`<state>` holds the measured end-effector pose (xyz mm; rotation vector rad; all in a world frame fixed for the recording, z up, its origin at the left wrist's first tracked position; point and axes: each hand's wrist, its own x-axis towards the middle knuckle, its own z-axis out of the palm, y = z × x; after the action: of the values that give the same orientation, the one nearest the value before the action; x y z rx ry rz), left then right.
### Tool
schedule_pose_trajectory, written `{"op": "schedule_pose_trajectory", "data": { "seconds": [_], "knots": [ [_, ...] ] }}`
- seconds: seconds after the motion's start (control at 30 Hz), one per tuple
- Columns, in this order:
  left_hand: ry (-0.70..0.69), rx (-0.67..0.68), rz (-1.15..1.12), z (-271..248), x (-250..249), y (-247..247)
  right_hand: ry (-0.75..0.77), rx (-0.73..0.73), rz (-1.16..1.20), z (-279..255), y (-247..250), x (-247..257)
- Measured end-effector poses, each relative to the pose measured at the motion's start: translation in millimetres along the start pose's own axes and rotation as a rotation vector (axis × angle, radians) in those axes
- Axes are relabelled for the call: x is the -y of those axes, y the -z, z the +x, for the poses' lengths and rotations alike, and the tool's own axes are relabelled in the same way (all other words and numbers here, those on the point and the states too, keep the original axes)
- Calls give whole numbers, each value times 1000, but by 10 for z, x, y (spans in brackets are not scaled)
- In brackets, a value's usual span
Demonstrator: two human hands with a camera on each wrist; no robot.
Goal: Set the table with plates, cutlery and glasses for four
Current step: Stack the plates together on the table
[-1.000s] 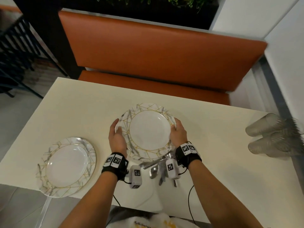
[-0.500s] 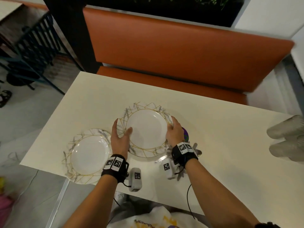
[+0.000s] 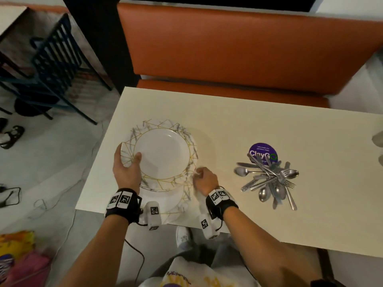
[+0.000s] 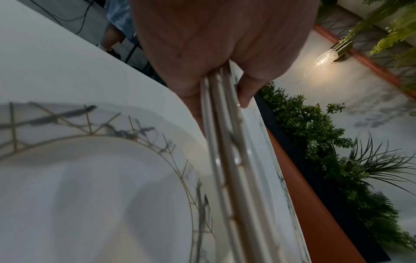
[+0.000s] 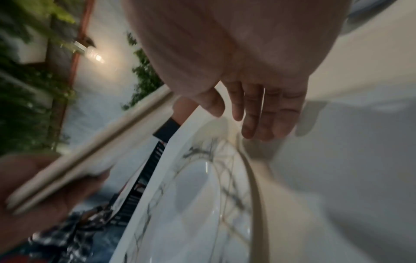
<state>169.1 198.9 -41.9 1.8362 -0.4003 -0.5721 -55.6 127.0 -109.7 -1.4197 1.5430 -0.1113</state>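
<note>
My left hand [image 3: 126,168] grips the left rim of a stack of white plates with gold and grey lines [image 3: 163,154], thumb on top. In the left wrist view, three plate edges [image 4: 227,160] sit between thumb and fingers. The stack hangs over one more plate [image 3: 176,206] that lies flat at the table's front edge. My right hand [image 3: 204,180] is beside the stack's lower right rim and off it. The right wrist view shows its fingers [image 5: 258,110] loose and nearly straight just above the lying plate [image 5: 191,204]. A pile of spoons, forks and knives [image 3: 269,181] lies to the right.
A round purple sticker [image 3: 263,153] lies partly under the cutlery. Part of a clear glass [image 3: 378,139] shows at the right edge. An orange bench [image 3: 228,48] runs behind the cream table [image 3: 238,121]. A dark chair [image 3: 51,59] stands on the floor to the left.
The stack has travelled left, off the cutlery and over the lying plate. My right hand has let go of the stack's right rim; the left hand alone carries it.
</note>
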Motion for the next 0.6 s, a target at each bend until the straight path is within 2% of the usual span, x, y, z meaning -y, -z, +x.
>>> {"op": "schedule_pose_trajectory", "data": {
  "seconds": [0.13, 0.27, 0.43, 0.5, 0.6],
  "knots": [
    [-16, 28, -19, 142, 14, 129, -1, 34, -28, -128, -253, 79],
    [-45, 70, -36, 214, -29, 132, -21, 2, -43, -117, -207, 116],
    [-104, 129, -43, 283, -202, -17, -40, -24, 6, -170, 318, -7],
    [-119, 159, -71, 329, -290, -117, -31, -91, 49, -252, 635, -90],
    [-134, 207, -115, 376, -409, -295, 11, -220, -10, -401, 1172, -225]
  ]
}}
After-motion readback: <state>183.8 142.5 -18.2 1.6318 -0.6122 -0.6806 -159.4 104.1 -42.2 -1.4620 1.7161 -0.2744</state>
